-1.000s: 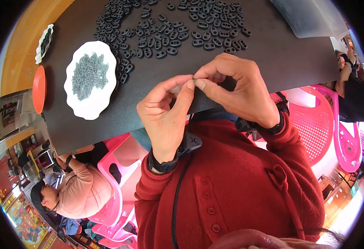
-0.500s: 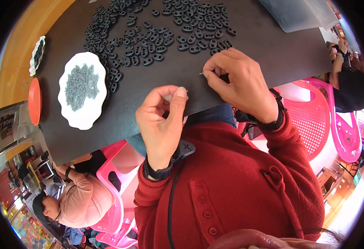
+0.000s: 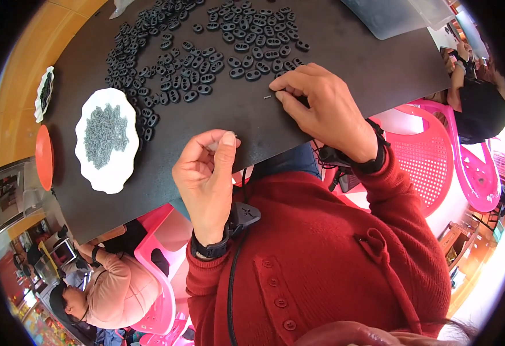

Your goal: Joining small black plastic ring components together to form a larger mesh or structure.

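Near the table's front edge, my left hand [image 3: 209, 181] is closed in a pinch, thumb against the fingers. A tiny light tip shows beyond its thumb, too small to name. Further right and a bit farther off, my right hand [image 3: 324, 112] is bent over the table, thumb and forefinger close together. A small metal screw [image 3: 267, 97] points out to the left at those fingertips. Many more grey screws [image 3: 105, 135] are heaped on a white scalloped plate [image 3: 107, 183] to the left. Black oval two-holed pieces [image 3: 192, 72] lie scattered beyond both hands.
An orange-red round lid or dish [image 3: 44, 157] and a smaller white dish [image 3: 39, 106] of dark pieces are at the left edge. A translucent bin [image 3: 388, 20] stands at the far right. Pink chairs [image 3: 422, 158] flank me; another person [image 3: 117, 288] sits lower left.
The whole view has shifted a little. Both hands have moved slightly left in the picture, my left one also nearer. The screw has moved along with my right fingertips.
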